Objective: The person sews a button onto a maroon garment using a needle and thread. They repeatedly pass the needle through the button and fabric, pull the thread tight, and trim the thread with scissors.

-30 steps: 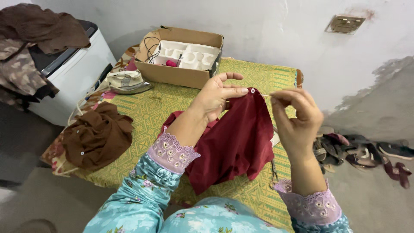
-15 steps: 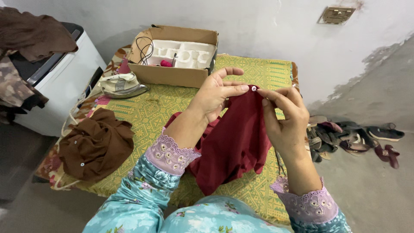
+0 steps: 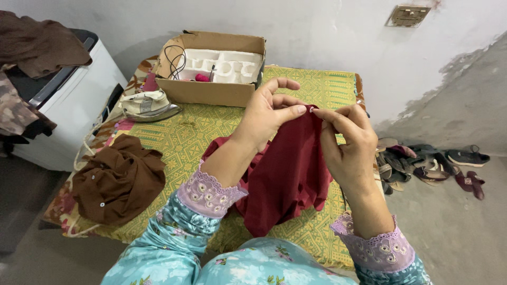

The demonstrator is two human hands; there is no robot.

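Observation:
My left hand (image 3: 269, 113) holds up the top edge of a dark red garment (image 3: 288, 169) above a table with a yellow patterned cloth (image 3: 195, 132). A small white button (image 3: 311, 110) sits at the garment's top edge between my two hands. My right hand (image 3: 346, 140) pinches at that button from the right, fingers closed; a needle is not clearly visible in it. The rest of the red garment hangs down onto the table in front of me.
A crumpled brown garment (image 3: 119, 179) lies on the table's left. A cardboard box (image 3: 211, 68) with white foam inside stands at the back, an iron (image 3: 148, 103) beside it. A white appliance (image 3: 68, 95) with clothes stands left. Several shoes (image 3: 428, 166) lie on the floor right.
My right hand, which had been pulled out to the right with a needle and thread, has come back in to the button. The view tilted slightly.

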